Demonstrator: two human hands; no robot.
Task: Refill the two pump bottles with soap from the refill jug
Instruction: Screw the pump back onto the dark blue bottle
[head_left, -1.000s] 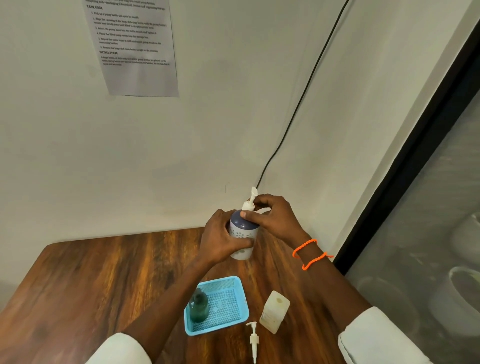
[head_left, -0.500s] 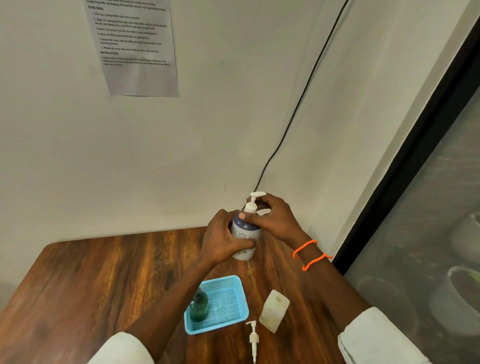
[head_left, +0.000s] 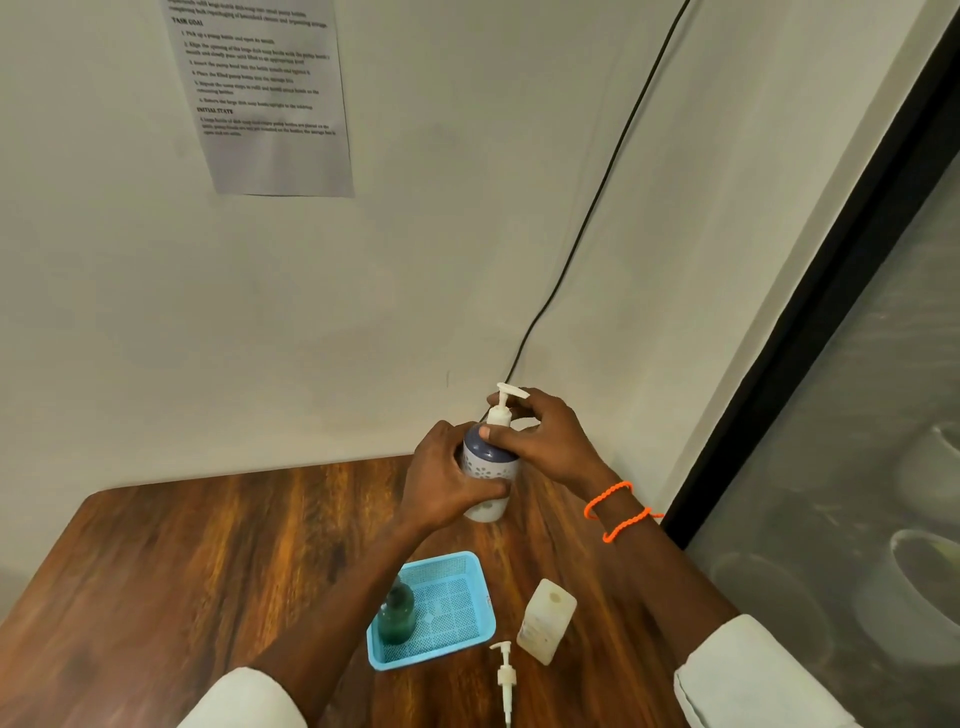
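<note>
A white pump bottle with a dark blue shoulder stands upright at the far edge of the wooden table. My left hand is wrapped around its body. My right hand grips the collar of its white pump head, whose nozzle points right. A dark green bottle stands in the left end of a light blue basket. A pale, open-topped bottle stands right of the basket. A loose white pump head lies near the front edge.
A black cable runs down the wall behind the bottle. A printed sheet is stuck on the wall. A dark-framed glass panel closes off the right side.
The pump nozzle has swung round from pointing up and away to pointing right, as my right hand turns the pump head. The bottle stays in place in my left hand.
</note>
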